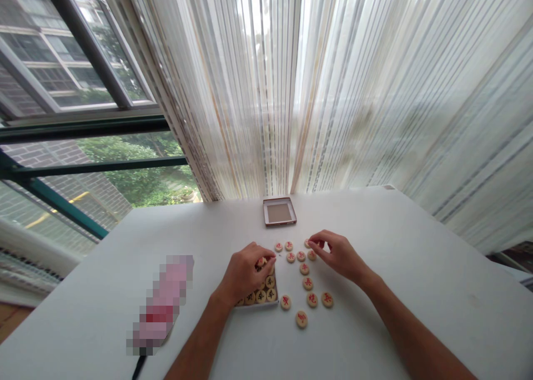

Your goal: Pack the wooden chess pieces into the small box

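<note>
My left hand [250,269] is over an open box [277,291] of xiangqi pieces, its thumb and fingers closed in a pinch by the upper right corner. What they hold, if anything, is hidden. Black-lettered pieces [260,296] lie in rows inside the box, and a red-lettered piece [261,262] shows beneath the fingers. To the right, my right hand [335,251] pinches a round xiangqi piece [307,243] at the tabletop. Several loose red-lettered pieces [307,283] are scattered between the hands and nearer to me.
An open, shallow box lid [279,211] rests near the far edge of the white table [366,346]. At the left lies a blurred-out pink object [166,297] with a black cord [139,367]. Striped curtains [283,91] hang behind the table, beside an open window.
</note>
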### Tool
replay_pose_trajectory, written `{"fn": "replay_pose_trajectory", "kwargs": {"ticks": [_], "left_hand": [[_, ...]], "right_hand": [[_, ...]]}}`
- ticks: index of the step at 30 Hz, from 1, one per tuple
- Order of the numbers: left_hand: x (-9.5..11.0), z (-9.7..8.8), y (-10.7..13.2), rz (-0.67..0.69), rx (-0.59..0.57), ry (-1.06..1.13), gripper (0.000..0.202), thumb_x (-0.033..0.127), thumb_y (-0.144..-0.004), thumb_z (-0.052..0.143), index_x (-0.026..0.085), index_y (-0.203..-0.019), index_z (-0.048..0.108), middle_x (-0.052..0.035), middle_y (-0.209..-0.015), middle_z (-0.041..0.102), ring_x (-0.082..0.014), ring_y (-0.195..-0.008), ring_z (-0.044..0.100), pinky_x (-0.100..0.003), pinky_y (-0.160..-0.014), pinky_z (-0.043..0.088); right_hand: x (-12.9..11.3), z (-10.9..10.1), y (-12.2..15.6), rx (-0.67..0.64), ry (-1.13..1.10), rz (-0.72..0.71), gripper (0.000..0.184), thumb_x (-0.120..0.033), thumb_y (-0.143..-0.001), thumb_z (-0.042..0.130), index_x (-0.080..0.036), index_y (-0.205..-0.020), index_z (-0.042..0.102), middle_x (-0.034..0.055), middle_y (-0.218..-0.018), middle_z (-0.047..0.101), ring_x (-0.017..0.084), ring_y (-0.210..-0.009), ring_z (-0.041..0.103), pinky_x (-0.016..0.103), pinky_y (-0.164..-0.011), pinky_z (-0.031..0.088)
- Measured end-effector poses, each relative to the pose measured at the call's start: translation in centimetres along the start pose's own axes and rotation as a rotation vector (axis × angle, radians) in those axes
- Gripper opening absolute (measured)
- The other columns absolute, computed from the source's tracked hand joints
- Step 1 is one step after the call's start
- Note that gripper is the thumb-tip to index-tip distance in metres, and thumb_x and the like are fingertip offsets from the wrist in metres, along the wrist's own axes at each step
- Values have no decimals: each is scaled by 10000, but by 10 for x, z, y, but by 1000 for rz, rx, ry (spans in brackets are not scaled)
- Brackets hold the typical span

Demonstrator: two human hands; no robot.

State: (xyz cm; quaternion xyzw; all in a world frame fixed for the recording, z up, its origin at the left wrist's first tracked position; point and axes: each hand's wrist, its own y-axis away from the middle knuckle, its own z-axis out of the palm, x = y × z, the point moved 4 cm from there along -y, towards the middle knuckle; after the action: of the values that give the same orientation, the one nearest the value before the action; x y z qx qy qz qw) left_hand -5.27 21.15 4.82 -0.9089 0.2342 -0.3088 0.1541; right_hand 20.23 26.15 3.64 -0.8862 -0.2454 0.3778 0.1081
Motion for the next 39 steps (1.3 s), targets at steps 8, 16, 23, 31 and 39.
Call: {"fn": "replay_pose_trajectory", "kwargs": {"ticks": [8,16,23,31,39], "left_hand": [[13,9,0,91,-62,15,113,233,-928,589,225,-933,702,-32,-880,731,-208,-879,606,-324,-795,504],[6,8,0,61,-39,26,113,203,-914,599,224,-922,709,-27,-870,730,-205,-872,605,-323,-788,501],[5,9,0,47,-14,35,120,198,-902,601,220,-915,719,-34,-847,716,-191,-844,625,-304,-767,505],[3,4,-1,0,13,0,132,224,-914,586,228,-914,718,-32,-810,683,-178,-789,631,-282,-734,492],[7,15,2,-66,-23,94,163,293,-931,575,225,-961,720,-28,-841,717,-143,-677,612,-244,-671,471]], "right_hand": [[0,2,8,-134,77,-40,157,-283,-922,601,-250,-1043,696,51,-994,676,175,-775,638,324,-762,518],[-2,2,11,-251,112,-19,108,-269,-899,610,-249,-940,709,27,-886,640,174,-783,626,289,-752,505],[2,7,9,-242,105,-18,181,-284,-937,551,-253,-995,719,22,-854,633,158,-712,613,279,-719,498],[-2,-1,12,-211,107,-13,63,-239,-860,617,-209,-861,673,24,-852,612,164,-709,613,300,-705,512],[-34,-2,11,-143,-109,-114,95,-193,-855,649,-212,-943,617,24,-879,645,150,-730,614,278,-695,532]]}}
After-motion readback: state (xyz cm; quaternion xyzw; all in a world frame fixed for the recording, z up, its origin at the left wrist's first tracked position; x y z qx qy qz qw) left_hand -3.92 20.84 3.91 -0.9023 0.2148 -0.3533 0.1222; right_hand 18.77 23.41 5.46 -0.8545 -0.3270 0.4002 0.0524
